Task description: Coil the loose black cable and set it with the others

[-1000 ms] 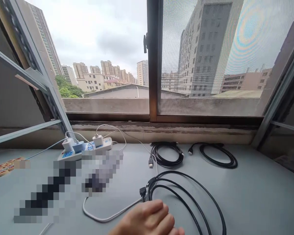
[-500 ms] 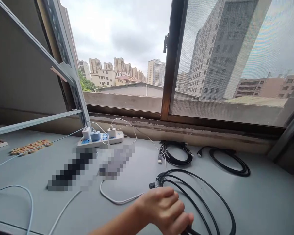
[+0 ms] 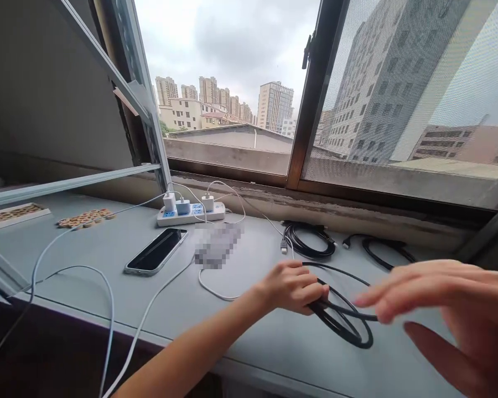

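Observation:
My left hand point(image 3: 295, 286) is closed around a looped black cable point(image 3: 363, 344) above the table, and several of its loops hang out to the right of the fist. My right hand point(image 3: 456, 309), large and near the camera at the right, is open with fingers stretched and the thumb held apart. Its fingertips are at one strand of that cable; whether they touch it I cannot tell. Behind the hands lie a coiled black cable point(image 3: 309, 250) with a plug at its left and another black cable coil point(image 3: 382, 254), partly hidden by my right hand.
A white power strip point(image 3: 191, 215) with plugged-in chargers stands by the window. A phone point(image 3: 155, 251), a blurred-out patch point(image 3: 218, 246) and white cords point(image 3: 161, 290) lie on the grey table point(image 3: 269, 342). Small patterned pieces point(image 3: 85, 218) are at the left, near a metal shelf frame point(image 3: 72, 183).
My right hand has come into view from the right. My left hand has drawn up the black cable, whose loops are now gathered closer. The view has shifted, showing the table's front edge.

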The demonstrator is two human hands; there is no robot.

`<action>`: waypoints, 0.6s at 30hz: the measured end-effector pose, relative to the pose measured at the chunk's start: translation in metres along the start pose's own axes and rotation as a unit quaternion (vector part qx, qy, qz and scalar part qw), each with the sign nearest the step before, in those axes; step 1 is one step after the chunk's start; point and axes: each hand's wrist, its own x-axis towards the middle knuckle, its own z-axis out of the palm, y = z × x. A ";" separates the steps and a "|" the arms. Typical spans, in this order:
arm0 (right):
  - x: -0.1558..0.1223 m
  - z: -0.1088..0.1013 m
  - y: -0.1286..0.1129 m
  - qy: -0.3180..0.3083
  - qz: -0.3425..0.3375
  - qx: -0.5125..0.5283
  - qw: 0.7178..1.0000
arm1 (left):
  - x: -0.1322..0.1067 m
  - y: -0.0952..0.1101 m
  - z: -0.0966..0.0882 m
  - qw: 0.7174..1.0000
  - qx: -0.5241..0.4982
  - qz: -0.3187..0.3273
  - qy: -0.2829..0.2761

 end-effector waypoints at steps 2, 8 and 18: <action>0.022 0.016 0.005 -0.056 -0.021 -0.085 0.995 | 0.000 -0.005 0.000 0.996 -0.049 -0.063 0.025; 0.021 0.055 0.039 -0.158 0.149 -0.209 0.953 | 0.001 -0.012 0.004 0.965 -0.159 -0.163 0.133; 0.005 0.031 0.063 -0.005 0.207 -0.120 0.971 | 0.016 -0.016 -0.011 0.742 -0.375 -0.371 0.413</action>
